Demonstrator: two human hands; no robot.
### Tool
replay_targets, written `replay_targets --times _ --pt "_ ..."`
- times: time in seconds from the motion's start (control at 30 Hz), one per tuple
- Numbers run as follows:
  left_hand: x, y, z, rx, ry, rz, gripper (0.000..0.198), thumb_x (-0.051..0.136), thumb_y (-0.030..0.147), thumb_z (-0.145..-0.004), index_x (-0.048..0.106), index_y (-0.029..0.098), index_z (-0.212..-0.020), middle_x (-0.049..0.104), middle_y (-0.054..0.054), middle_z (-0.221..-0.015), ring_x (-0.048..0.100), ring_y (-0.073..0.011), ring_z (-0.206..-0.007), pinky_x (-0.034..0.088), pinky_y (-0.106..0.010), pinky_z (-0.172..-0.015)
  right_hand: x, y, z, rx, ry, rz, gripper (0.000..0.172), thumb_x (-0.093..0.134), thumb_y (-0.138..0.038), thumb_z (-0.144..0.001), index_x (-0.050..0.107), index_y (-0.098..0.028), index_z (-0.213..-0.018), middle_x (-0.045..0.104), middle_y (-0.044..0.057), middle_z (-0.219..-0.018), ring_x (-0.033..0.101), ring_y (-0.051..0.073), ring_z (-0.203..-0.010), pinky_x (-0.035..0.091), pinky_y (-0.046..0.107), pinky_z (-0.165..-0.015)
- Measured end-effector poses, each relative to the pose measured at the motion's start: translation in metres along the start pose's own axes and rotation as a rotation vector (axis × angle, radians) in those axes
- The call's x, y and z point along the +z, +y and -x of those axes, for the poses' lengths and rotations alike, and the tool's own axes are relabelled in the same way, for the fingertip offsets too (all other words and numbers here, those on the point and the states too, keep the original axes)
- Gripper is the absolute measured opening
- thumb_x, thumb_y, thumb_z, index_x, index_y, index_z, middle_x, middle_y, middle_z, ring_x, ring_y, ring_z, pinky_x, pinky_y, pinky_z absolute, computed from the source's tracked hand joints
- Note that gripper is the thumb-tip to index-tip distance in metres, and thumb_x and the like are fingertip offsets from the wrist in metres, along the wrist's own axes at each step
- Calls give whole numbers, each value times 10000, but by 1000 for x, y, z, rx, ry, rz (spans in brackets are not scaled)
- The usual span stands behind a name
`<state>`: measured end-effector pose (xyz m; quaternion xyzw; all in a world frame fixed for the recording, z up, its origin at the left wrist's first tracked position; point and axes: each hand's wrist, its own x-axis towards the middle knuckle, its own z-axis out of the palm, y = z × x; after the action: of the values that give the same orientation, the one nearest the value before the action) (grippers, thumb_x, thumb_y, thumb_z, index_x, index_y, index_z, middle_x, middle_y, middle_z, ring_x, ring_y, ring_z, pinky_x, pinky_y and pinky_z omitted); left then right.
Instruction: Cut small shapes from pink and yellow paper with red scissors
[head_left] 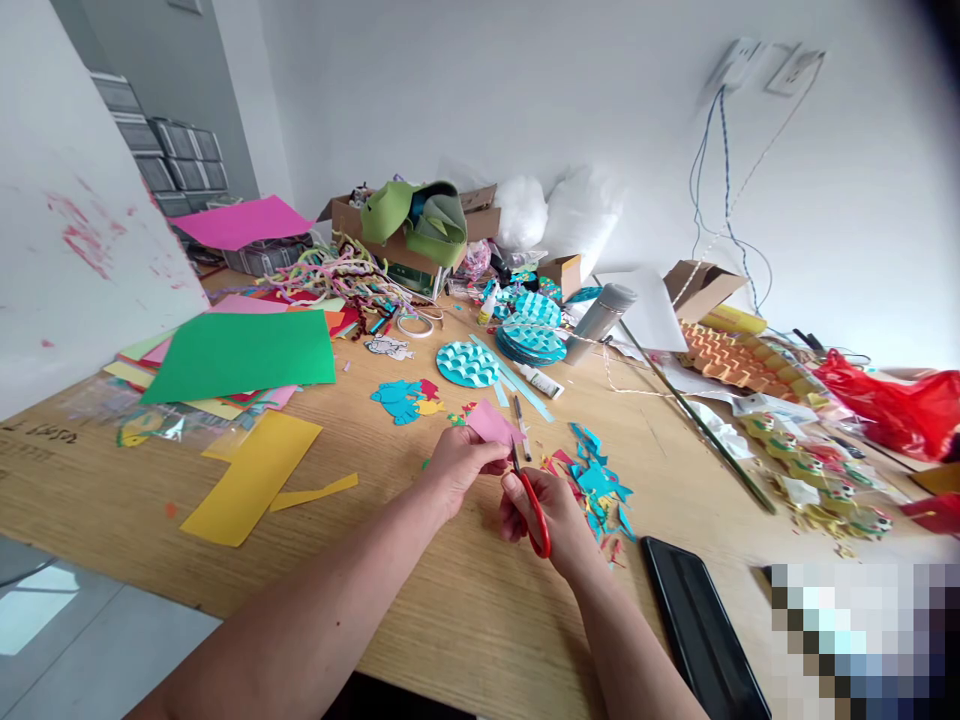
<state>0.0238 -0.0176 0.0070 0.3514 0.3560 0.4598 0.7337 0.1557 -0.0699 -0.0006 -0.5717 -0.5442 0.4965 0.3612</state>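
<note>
Between the fingers of my left hand (461,465) is a small piece of pink paper (493,422). Red-handled scissors (535,515) are in my right hand (551,510), their blades at the paper's right edge. How far the blades are parted I cannot tell. Just beyond my hands lie a pen (522,428) and cut-out paper fish in blue (399,400), yellow and dark red. To the right of my right hand spreads a pile of blue paper scraps (596,475), with red and yellow bits among them.
Coloured sheets, a green one (247,355) on top, and yellow paper (259,475) lie left. Scalloped blue discs (466,363), a glue bottle (541,381) and a grey flask (601,322) stand or lie farther back. A black phone (701,625) and a long stick (697,425) are right.
</note>
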Motion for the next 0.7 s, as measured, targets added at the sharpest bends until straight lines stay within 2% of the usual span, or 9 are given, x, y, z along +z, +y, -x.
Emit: replay_targets --times 0.7 --pt "3 5 4 13 -21 -25 119 658 193 -547 663 113 -635 595 -3 -565 536 -94 -542 474 -237 -606 1 -5 2 -8 -20 -39 539 633 -700 -690 522 -175 -638 620 24 -506 569 128 -384 449 218 -400"
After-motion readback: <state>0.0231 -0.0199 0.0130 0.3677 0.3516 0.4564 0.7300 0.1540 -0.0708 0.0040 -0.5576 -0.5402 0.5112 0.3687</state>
